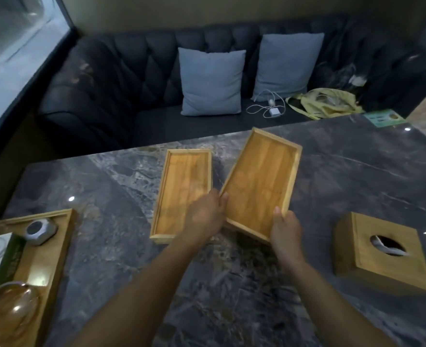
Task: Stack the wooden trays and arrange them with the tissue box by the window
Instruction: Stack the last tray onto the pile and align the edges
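Observation:
Two shallow wooden trays are at the middle of the dark marble table [121,246]. The left tray [181,186] lies flat. The right tray [262,181] is lifted off the table and tilted, its far end pointing away to the right. My left hand [204,219] grips its near left edge, and my right hand [285,231] grips its near right corner. A wooden tissue box [379,256] with an oval opening and a bit of white tissue stands on the table to the right, apart from both hands. The window [11,53] is at the far left.
A third wooden tray [49,251] at the near left holds a grey faceted object [40,230], a green-edged card and an amber glass piece [6,314]. Beyond the table is a dark sofa [136,83] with two grey cushions, a white charger cable and a yellow bag.

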`<state>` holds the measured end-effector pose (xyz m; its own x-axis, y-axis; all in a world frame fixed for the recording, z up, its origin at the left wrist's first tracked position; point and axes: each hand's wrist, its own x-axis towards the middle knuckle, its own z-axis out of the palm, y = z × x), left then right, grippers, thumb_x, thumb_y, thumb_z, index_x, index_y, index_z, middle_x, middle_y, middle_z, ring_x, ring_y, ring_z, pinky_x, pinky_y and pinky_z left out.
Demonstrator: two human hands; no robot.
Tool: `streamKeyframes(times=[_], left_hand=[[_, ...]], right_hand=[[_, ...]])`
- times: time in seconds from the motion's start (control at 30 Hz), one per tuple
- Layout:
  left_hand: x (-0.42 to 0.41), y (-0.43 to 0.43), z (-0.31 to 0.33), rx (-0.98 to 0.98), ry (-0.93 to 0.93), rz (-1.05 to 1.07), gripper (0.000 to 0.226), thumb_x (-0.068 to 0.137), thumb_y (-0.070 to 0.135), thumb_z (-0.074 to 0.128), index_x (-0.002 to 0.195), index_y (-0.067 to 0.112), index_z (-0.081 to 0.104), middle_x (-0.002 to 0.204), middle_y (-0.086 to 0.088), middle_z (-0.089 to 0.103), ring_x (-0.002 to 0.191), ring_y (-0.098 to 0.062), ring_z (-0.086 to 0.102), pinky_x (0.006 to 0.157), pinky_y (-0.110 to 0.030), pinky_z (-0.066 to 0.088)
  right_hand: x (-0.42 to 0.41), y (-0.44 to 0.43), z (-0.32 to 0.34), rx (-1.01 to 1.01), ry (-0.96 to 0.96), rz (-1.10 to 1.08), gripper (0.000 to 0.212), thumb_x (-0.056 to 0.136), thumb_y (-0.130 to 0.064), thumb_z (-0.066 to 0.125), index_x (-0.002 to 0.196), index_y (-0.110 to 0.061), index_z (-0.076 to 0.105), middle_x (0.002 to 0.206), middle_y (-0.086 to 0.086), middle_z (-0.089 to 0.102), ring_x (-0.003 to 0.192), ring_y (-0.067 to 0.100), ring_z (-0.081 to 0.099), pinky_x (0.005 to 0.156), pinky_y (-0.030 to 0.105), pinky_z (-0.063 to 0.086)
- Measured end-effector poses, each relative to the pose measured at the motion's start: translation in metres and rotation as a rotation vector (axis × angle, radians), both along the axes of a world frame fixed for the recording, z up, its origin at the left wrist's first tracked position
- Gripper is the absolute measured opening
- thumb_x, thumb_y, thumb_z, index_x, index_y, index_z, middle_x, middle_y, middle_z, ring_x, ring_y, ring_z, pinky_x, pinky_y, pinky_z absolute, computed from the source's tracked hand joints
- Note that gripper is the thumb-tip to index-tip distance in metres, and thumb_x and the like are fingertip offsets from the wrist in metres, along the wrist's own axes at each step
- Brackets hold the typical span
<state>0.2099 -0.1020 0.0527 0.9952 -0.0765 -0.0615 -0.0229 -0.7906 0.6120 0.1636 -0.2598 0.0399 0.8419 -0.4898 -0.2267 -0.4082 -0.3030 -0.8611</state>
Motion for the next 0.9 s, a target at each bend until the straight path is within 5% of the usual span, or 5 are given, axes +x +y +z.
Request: streamKeyframes(times=[0.13, 0.23, 0.43, 0.9], left_hand=[[-0.001, 0.048, 0.017, 0.135, -0.281, 0.092, 0.028, 0.094, 0.040, 0.032, 0.072, 0.023, 0.034, 0.067, -0.009, 0.057, 0.060, -0.028, 0.049, 0.057, -0.033, 0.030], [-0.005, 0.079, 0.019, 0.281, -0.325, 0.168, 0.034, 0.094, 0.036, 0.033, 0.074, 0.013, 0.046, 0.079, -0.021, 0.067, 0.071, -0.040, 0.061, 0.058, -0.040, 0.040], [-0.014, 0.123, 0.000, 0.288, -0.200, 0.276, 0.039, 0.095, 0.034, 0.033, 0.086, 0.003, 0.056, 0.095, -0.028, 0.067, 0.086, -0.046, 0.062, 0.072, -0.045, 0.048], [-0.013, 0.136, -0.054, 0.281, -0.026, 0.260, 0.041, 0.095, 0.040, 0.033, 0.081, 0.007, 0.053, 0.089, -0.022, 0.070, 0.081, -0.040, 0.063, 0.068, -0.041, 0.047]], right_hand=[[0.019, 0.028, 0.019, -0.295, -0.028, 0.253, 0.037, 0.098, -0.035, 0.028, 0.089, -0.007, 0.051, 0.092, 0.018, 0.061, 0.088, 0.035, 0.058, 0.077, 0.043, 0.046], [0.035, 0.057, 0.022, -0.391, -0.031, 0.369, 0.041, 0.099, -0.033, 0.026, 0.096, -0.003, 0.054, 0.101, 0.024, 0.063, 0.094, 0.039, 0.058, 0.084, 0.047, 0.047], [0.055, 0.101, 0.010, -0.538, 0.059, 0.556, 0.044, 0.099, -0.033, 0.022, 0.105, -0.001, 0.052, 0.112, 0.025, 0.061, 0.101, 0.040, 0.056, 0.084, 0.044, 0.043], [0.057, 0.112, -0.027, -0.680, 0.077, 0.671, 0.029, 0.099, -0.018, 0.028, 0.109, 0.003, 0.046, 0.106, 0.026, 0.064, 0.095, 0.041, 0.060, 0.076, 0.041, 0.046]])
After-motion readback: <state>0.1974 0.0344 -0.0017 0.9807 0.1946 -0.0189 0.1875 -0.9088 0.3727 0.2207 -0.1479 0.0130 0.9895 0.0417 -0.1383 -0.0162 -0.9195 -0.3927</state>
